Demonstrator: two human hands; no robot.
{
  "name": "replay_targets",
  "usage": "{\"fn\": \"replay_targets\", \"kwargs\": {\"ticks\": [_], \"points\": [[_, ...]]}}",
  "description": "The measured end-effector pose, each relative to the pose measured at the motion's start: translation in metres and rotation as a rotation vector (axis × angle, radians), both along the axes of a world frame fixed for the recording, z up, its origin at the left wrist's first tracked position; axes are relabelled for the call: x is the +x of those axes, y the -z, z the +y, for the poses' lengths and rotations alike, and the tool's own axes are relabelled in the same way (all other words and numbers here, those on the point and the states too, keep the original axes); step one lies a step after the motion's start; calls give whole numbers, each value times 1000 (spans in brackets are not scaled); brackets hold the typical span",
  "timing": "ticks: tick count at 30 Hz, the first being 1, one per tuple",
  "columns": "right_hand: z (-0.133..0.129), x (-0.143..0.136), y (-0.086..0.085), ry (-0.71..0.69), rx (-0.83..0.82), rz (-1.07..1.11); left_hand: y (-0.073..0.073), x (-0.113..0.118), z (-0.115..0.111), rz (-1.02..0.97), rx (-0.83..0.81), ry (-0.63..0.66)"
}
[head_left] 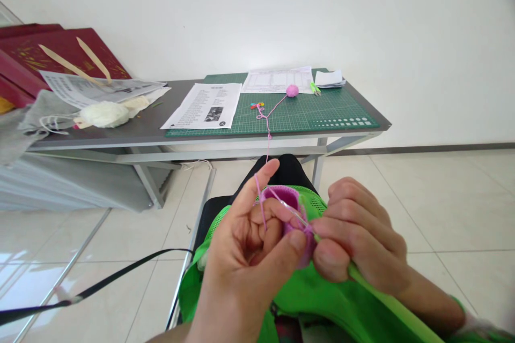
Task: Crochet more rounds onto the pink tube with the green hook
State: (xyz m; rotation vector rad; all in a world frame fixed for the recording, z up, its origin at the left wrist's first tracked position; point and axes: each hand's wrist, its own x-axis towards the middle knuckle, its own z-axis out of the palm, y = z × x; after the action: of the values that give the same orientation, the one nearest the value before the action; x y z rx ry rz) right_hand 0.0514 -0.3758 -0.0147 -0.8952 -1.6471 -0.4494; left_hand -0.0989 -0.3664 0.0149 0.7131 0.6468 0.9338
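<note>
Left hand was right up close to the camera, thumb and fingers clamped on a little pink crochet piece, with the index finger sticking up toward 1 o'clock and pink yarn looped over it. Right hand was just beside it at about 3 o'clock, its grip closed around a green-handled crochet hook. Honestly the angle was the main thing: the hook's long axis ran from about 4 or 5 o'clock at the handle up to 10 or 11 at the metal tip. From the right grip, the piece sat snug at roughly 9 to 10 o'clock, but the left hand had the better hold on it. Yarn ball was well apart, around 12 o'clock on the table's green cutting mat.
</note>
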Motion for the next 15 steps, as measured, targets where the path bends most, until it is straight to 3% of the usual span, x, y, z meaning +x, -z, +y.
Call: {"fn": "replay_targets", "kwargs": {"ticks": [3,7,12,15], "points": [[-7,10,-10,-76,-53,-126,-4,-8,5,-81,-72,141],[-19,14,-24,-91,-192,-172,-5,-16,8,-7,-168,259],[-27,8,-34,74,-228,-95,-4,-18,8,-4,-151,324],[-28,14,-44,11,-238,-141,-10,-17,8,50,-190,329]]}}
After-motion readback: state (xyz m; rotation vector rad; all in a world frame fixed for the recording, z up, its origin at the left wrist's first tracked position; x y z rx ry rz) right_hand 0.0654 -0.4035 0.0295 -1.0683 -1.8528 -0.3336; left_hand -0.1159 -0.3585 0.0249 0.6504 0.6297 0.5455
